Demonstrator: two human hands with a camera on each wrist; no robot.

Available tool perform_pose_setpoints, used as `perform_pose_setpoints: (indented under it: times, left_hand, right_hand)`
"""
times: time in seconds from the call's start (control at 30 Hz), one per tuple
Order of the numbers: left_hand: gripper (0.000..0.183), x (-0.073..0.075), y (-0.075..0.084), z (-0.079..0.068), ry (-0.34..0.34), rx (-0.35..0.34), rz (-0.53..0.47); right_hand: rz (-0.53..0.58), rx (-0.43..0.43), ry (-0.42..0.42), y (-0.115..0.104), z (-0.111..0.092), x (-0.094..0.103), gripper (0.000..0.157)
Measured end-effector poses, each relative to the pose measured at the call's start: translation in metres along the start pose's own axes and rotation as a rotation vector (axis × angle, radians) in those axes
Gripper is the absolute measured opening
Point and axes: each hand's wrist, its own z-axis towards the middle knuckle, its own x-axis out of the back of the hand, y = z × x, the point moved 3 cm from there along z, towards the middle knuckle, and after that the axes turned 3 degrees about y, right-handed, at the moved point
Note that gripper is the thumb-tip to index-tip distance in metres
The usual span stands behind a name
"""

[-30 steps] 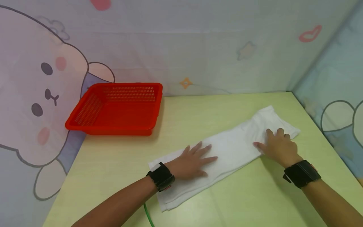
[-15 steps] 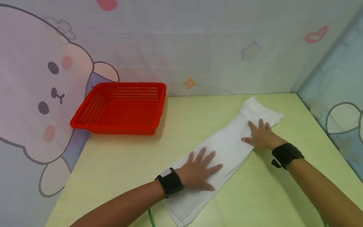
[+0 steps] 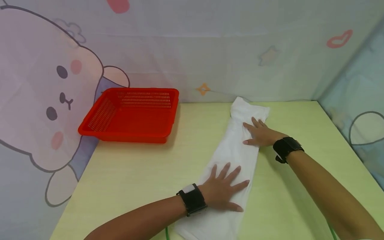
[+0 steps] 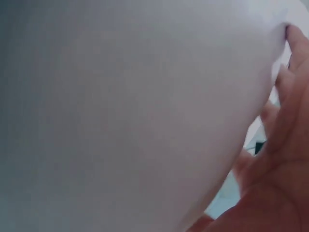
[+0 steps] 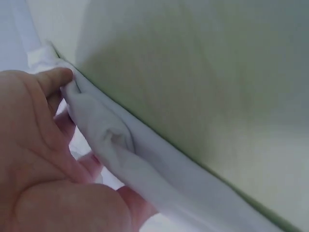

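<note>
A white cloth point(image 3: 233, 150), folded into a long strip, lies on the table from the near edge of the view up toward the back wall. My left hand point(image 3: 221, 189) rests on its near half, fingers spread. Farther up, my right hand point(image 3: 260, 133) touches the cloth's right side with fingers extended. In the right wrist view the right hand point(image 5: 58, 154) lies along layered cloth point(image 5: 140, 154) edges. Pale cloth point(image 4: 135, 116) fills most of the left wrist view, with the left hand point(image 4: 275, 159) at the right. The cloth's nearest end runs out of the head view.
A red plastic basket point(image 3: 124, 136) with slotted walls stands at the table's back left. A printed fabric wall point(image 3: 225, 60) rises behind the pale table point(image 3: 144, 173). A green cord point(image 3: 167, 232) shows under the left forearm.
The cloth has swung from a slant toward the right to a nearly straight line away from me. My right hand moved left and farther back with it; my left hand shifted slightly right and nearer.
</note>
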Motion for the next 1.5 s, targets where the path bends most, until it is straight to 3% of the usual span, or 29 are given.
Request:
perform_pose_setpoints:
  times: [0.27,0.43,0.57,0.73,0.93,1.2,1.5]
  left_hand:
    - [0.080,0.003,0.020,0.006,-0.019,0.065,0.015]
    - [0.077,0.001,0.036,0.008,-0.025,0.139,-0.030]
    - [0.076,0.008,0.043,0.009,-0.005,0.200,-0.032]
    - [0.078,0.012,0.040,0.009,-0.005,0.235,-0.045]
    - [0.082,0.007,0.034,0.008,-0.011,0.231,-0.075]
    - [0.084,0.014,0.031,0.006,-0.038,0.232,-0.076]
    - [0.085,0.018,0.031,0.004,-0.020,0.227,-0.066]
  right_hand:
    - [0.030,0.050,0.001,-0.014,0.023,-0.004,0.081]
    - [0.007,0.095,-0.003,-0.032,0.039,-0.008,0.078]
    - [-0.003,0.119,0.004,-0.047,0.049,-0.006,0.076]
    - [-0.010,0.116,0.015,-0.053,0.055,-0.005,0.076]
    - [-0.032,0.115,0.022,-0.051,0.060,-0.006,0.076]
    - [-0.044,0.140,0.047,-0.045,0.073,-0.013,0.077]
    - [-0.068,0.156,0.069,-0.047,0.070,-0.011,0.077]
